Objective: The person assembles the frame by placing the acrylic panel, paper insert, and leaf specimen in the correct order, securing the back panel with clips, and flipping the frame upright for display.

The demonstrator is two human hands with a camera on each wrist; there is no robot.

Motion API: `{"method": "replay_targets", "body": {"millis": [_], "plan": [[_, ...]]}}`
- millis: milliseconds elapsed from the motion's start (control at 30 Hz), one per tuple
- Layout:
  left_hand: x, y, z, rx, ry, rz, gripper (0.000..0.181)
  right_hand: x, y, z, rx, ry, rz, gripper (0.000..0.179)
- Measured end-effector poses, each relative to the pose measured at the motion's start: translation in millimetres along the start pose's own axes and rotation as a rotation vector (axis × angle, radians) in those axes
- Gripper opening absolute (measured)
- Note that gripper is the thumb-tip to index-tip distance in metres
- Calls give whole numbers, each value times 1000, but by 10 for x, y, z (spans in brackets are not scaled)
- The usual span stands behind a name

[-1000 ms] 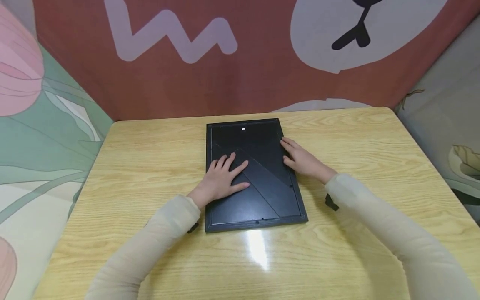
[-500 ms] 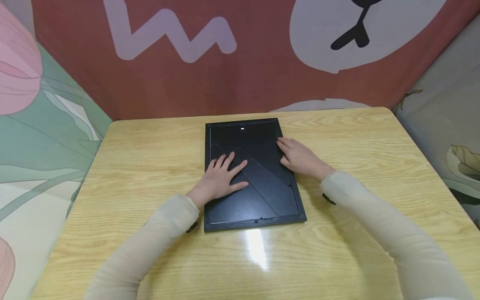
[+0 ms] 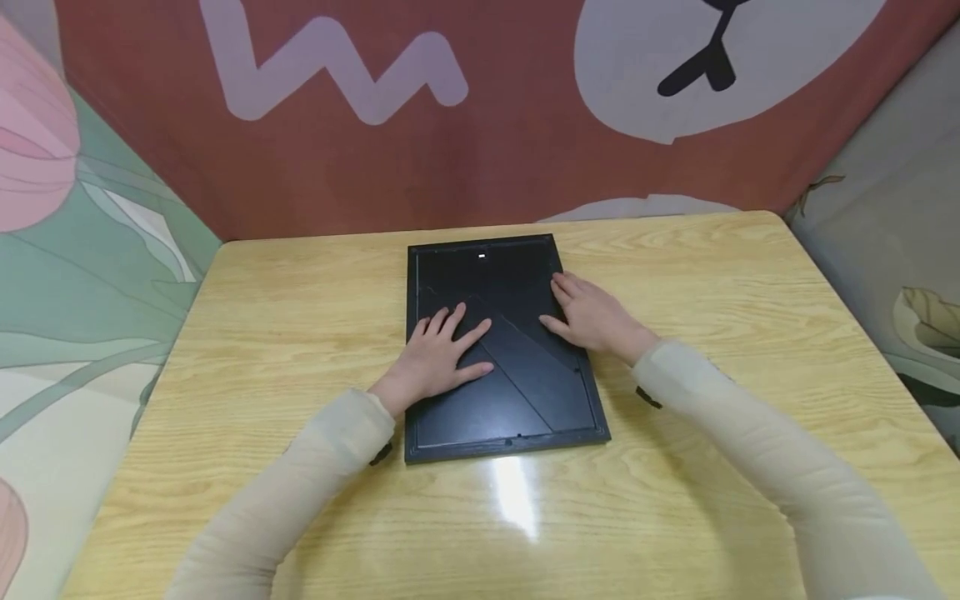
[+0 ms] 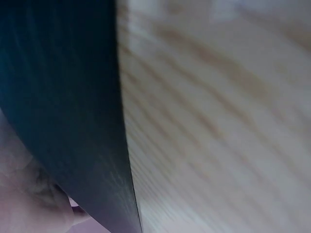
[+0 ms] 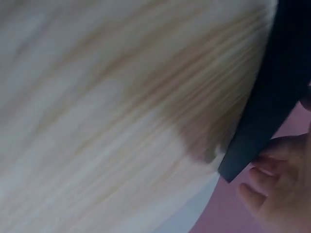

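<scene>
A black picture frame (image 3: 480, 425) lies back side up on the wooden table, its folded stand flat against the backing. My left hand (image 3: 437, 361) rests on the backing at the left with fingers spread. At the right edge is my right hand (image 3: 596, 317), fingers mostly straight and touching the frame's rim, thumb lying over the backing. In the left wrist view the side of the frame (image 4: 73, 107) hides most of the hand. The right wrist view shows the frame's side (image 5: 262, 111) with fingertips (image 5: 252, 195) past its far corner.
The light wooden table (image 3: 285, 300) surrounds the frame. A red patterned backdrop (image 3: 510, 167) stands along the table's far edge. Light glares off the tabletop just in front of the frame.
My right hand has shifted slightly left onto the frame, its thumb moving from the edge over the backing. The left hand stays put on the frame.
</scene>
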State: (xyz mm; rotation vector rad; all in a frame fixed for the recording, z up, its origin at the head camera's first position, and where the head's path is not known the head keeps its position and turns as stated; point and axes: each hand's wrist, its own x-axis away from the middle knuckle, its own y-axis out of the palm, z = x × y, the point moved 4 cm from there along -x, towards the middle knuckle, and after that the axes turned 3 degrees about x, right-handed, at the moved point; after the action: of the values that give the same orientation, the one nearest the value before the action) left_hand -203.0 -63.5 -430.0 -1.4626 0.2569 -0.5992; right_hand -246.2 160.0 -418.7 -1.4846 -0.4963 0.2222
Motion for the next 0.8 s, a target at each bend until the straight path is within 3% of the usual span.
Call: {"method": "replay_targets", "body": {"millis": [100,300,467,567,667,800], "plan": [[-3,4,-7,6,-6,-14,71,56,6,-133,-81,-35,6,79],[-17,-11,-42,38,10,-33,70,204,75,-470,-206,-255,-92,76],[0,-69,-142,100,22,10,65,238,149,-523,-169,-252,-127,72],[43,-128,-276,121,-39,97,63,237,168,-525,-170,-254,-122,72],[97,-182,-440,131,-143,175,63,240,175,-530,-178,-259,-108,72],[144,-218,-591,128,-230,198,62,244,189,-537,-188,-262,-99,72]]}}
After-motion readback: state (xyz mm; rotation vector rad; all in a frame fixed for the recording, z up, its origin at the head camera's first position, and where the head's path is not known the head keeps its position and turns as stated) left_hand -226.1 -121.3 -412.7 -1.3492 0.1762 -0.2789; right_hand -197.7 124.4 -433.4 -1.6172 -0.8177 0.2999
